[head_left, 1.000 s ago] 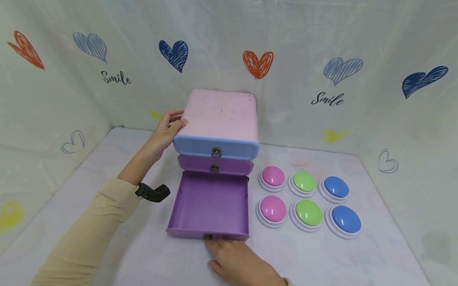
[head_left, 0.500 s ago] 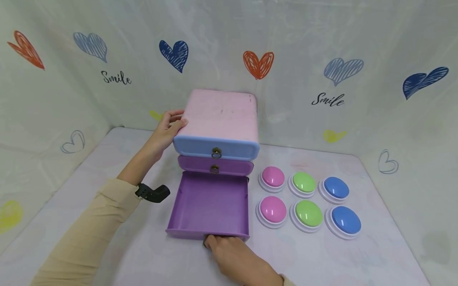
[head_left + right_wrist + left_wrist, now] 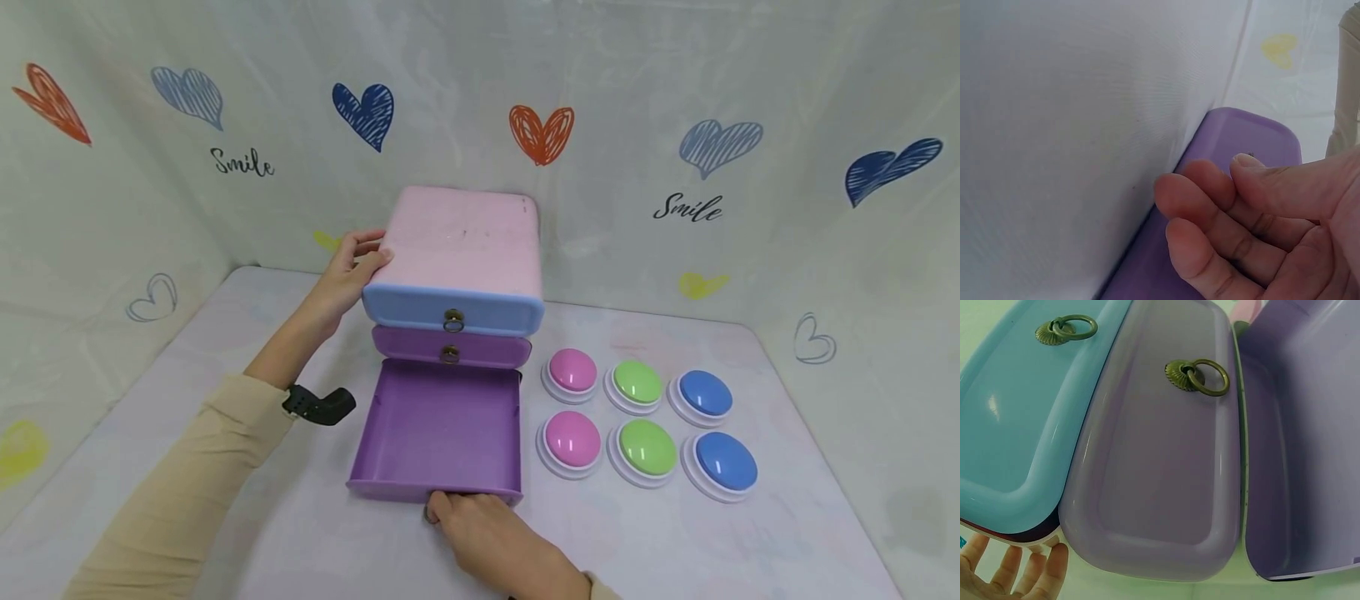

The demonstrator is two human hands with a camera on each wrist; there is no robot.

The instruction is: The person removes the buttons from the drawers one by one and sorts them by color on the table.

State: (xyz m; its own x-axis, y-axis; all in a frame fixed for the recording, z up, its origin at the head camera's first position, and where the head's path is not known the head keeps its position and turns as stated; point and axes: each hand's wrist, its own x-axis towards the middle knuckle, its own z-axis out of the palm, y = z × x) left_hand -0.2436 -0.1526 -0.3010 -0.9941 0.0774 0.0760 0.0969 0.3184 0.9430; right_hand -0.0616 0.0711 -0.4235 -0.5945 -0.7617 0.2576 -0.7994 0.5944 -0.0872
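Observation:
A small drawer cabinet with a pink top [image 3: 465, 242] stands at the middle back of the table. Its blue top drawer [image 3: 453, 308] and purple middle drawer [image 3: 480, 348] are in, while the purple bottom drawer [image 3: 450, 425] is pulled out with nothing inside. My left hand [image 3: 351, 271] rests on the cabinet's left side, thumb at the top edge; in the left wrist view, its fingers [image 3: 1007, 572] touch the side below the blue drawer. At the bottom drawer's front, my right hand [image 3: 487, 533] pinches the ring handle [image 3: 430, 514], mostly hidden by the fingers.
To the right of the drawer, several push buttons on white bases stand in two rows: pink [image 3: 573, 439], green [image 3: 648, 447] and blue [image 3: 726, 462]. A pale curtain [image 3: 615, 67] with printed hearts hangs behind the table [image 3: 300, 517].
My right hand has gone from straight fingers under the bottom drawer's front to curled fingers pinching its ring handle. The left hand and the drawers look the same.

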